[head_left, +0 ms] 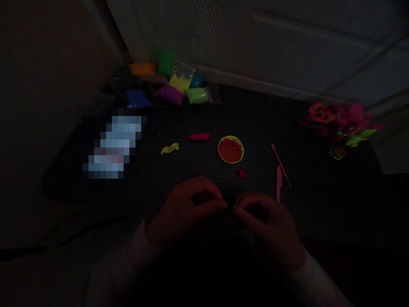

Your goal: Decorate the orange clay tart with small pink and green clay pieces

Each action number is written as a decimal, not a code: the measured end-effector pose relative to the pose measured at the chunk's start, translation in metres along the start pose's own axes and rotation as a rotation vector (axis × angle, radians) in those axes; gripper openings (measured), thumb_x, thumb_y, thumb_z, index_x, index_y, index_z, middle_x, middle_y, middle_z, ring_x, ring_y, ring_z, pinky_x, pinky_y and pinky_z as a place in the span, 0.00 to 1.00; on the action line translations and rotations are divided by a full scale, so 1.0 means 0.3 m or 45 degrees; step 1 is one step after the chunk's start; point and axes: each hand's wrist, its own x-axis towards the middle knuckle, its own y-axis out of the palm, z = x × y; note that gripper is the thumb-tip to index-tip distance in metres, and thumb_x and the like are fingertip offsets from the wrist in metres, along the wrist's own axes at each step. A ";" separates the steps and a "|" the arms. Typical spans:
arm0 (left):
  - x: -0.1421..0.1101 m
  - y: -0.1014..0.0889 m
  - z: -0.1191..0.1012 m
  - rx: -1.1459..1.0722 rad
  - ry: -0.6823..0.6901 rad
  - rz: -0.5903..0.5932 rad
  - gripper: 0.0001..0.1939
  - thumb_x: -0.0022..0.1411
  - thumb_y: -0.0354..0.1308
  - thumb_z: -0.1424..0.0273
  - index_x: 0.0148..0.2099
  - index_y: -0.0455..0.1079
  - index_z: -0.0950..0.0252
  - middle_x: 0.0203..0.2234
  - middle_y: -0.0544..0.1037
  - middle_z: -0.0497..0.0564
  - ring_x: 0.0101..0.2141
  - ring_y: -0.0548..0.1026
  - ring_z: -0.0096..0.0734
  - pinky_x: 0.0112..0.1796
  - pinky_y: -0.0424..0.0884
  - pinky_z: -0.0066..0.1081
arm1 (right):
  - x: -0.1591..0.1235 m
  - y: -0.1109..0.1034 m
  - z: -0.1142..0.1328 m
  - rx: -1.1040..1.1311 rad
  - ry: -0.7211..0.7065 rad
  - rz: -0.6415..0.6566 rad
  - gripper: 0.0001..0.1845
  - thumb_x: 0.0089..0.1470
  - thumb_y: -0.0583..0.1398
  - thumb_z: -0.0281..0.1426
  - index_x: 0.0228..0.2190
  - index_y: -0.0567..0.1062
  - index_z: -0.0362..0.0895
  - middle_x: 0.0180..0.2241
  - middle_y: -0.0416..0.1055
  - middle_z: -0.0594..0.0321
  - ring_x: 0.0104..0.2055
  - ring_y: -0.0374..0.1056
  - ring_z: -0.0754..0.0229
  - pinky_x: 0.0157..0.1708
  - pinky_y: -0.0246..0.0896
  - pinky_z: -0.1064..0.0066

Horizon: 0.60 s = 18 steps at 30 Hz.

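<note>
In dim light, my left hand [183, 209] is closed in a pinch near the dark table's front edge. Whatever sits between its fingertips, if anything, is too small to make out. Facing it across a narrow gap, my right hand [271, 226] pinches a tiny pale-green bit of clay [235, 207]. Just beyond the fingertips lies a small red clay piece [242, 173]. Behind that is a round clay disc [230, 152] with a red-orange middle, a yellow rim and small red and green pieces along its far side. A pink-red clay roll [200, 137] and a yellow clay strip [169, 149] lie to its left.
Right of the disc lie a thin pink stick tool [281, 164] and a pink plastic knife [278, 183]. Colourful clay shapes [343, 121] are heaped at the far right. Several clay packets [171, 94] rest at the back left, behind a bright blurred-out rectangle [116, 145].
</note>
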 end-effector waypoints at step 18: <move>0.007 -0.014 0.026 0.022 -0.079 -0.259 0.05 0.54 0.54 0.70 0.28 0.68 0.64 0.24 0.71 0.43 0.26 0.68 0.22 0.27 0.63 0.22 | 0.044 -0.004 -0.028 -1.003 -0.584 -0.082 0.06 0.52 0.53 0.25 0.34 0.69 0.44 0.31 0.72 0.62 0.34 0.68 0.64 0.34 0.65 0.72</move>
